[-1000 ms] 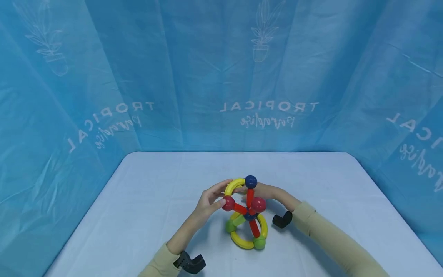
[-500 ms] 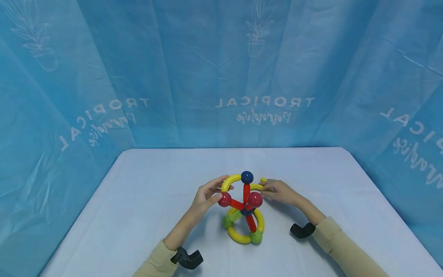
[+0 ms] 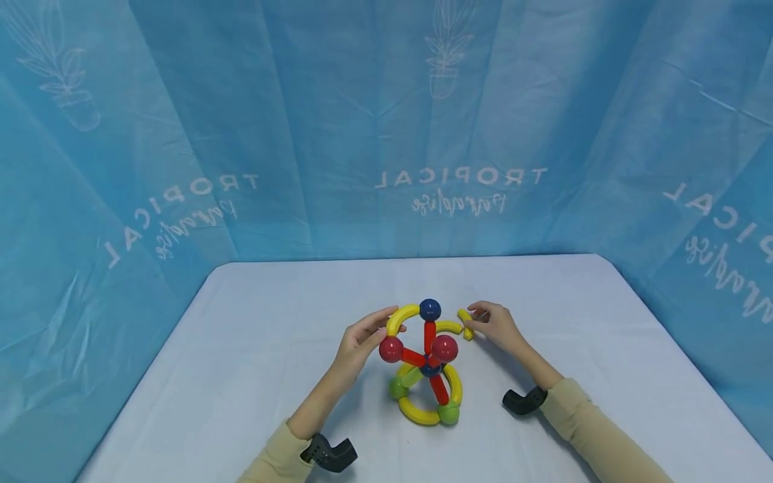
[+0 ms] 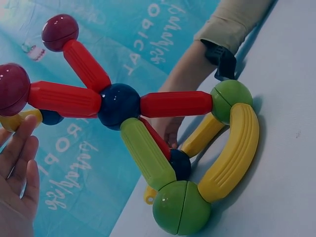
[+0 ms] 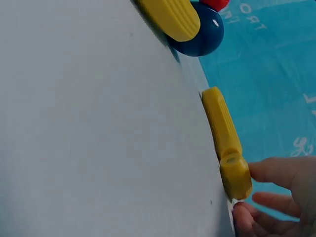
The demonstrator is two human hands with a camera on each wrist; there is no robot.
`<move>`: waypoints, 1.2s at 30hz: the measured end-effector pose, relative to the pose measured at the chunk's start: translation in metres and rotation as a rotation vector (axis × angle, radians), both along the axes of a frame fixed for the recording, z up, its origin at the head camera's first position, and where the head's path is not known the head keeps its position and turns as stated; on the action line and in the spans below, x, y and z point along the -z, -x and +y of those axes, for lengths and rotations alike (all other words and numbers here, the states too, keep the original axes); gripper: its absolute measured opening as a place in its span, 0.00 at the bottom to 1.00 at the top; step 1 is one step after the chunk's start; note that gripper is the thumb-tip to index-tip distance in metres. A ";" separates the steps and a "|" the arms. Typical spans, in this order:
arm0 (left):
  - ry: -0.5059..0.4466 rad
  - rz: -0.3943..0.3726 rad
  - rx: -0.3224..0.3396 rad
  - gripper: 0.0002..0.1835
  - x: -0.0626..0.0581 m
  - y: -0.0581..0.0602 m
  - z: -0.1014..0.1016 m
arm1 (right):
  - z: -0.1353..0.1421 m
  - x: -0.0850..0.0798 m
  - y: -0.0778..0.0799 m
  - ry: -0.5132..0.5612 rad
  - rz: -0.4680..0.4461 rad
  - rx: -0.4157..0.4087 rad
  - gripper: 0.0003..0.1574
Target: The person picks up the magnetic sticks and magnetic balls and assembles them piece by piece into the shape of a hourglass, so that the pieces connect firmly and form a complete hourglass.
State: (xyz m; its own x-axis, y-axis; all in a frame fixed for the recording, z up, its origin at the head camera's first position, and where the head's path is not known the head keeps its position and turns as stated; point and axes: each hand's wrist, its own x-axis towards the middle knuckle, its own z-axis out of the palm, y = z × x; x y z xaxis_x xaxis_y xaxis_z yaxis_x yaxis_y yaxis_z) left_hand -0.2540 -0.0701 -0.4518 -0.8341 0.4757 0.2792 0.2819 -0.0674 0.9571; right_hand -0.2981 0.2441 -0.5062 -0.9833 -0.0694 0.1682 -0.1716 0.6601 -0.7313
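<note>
A magnetic ball-and-stick model [image 3: 430, 337] stands on the table, with red, green and yellow rods between coloured balls. My left hand [image 3: 356, 347] steadies its left side: the thumb lies by the red ball [image 3: 391, 349] and the fingers reach behind the yellow curved rod [image 3: 400, 315]. To the right of the model, my right hand [image 3: 495, 327] is at a loose yellow curved piece [image 5: 222, 128] lying on the table. In the right wrist view the thumb is against one end, with the fingers spread apart from it. Another yellow curved rod [image 3: 448, 327] lies behind the model's red ball [image 3: 445, 349].
The white-covered table [image 3: 290, 315] extends on all sides of the model. Blue printed curtains [image 3: 338, 134] enclose the back and both sides. A black wrist camera [image 3: 329, 453] is strapped to the left wrist, another [image 3: 523, 401] to the right.
My right hand has drawn back rightward from behind the model. The yellow curved piece at its fingers now shows beside the model. The left hand keeps its place on the model.
</note>
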 end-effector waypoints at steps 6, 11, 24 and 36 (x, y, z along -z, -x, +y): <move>0.017 -0.037 -0.018 0.24 -0.001 -0.001 0.001 | -0.015 -0.009 -0.003 0.008 -0.120 0.126 0.22; 0.020 -0.027 -0.024 0.24 -0.003 0.000 0.003 | -0.013 -0.016 -0.006 0.040 -0.212 0.177 0.21; 0.049 -0.016 -0.076 0.22 -0.004 -0.003 0.001 | -0.022 -0.075 -0.027 0.536 -0.393 0.061 0.32; 0.021 -0.016 -0.068 0.22 -0.004 -0.002 0.003 | -0.055 -0.125 -0.068 0.743 -0.284 0.023 0.24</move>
State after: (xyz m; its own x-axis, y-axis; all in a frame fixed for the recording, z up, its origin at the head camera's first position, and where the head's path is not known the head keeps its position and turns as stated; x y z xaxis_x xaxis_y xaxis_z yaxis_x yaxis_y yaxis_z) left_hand -0.2519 -0.0675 -0.4478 -0.8691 0.4234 0.2558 0.2697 -0.0281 0.9625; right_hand -0.2303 0.1890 -0.3815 -0.9953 -0.0165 -0.0950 0.0953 -0.0170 -0.9953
